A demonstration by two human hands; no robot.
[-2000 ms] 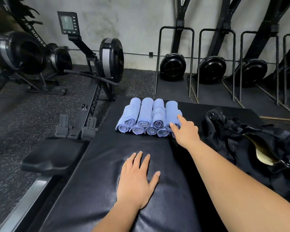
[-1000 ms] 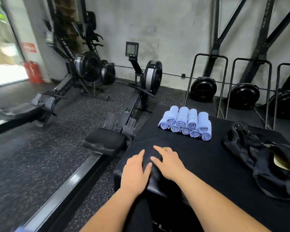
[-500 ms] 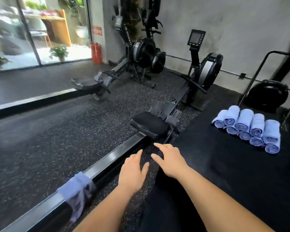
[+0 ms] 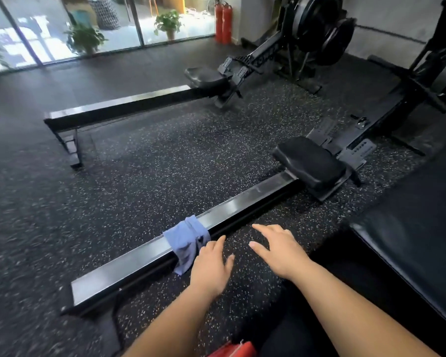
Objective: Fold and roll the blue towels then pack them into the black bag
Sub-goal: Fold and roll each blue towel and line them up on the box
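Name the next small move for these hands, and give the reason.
Probably the left hand should close the last gap and take hold of the blue towel, lifting it off the rail. The towel hangs unrolled over the rowing machine's rail, the left hand is right beside it with fingers straight, and the right hand holds nothing either.

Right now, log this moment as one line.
towel: draped over rower rail | left hand: open, beside towel | right hand: open, empty | next: probably pick up towel
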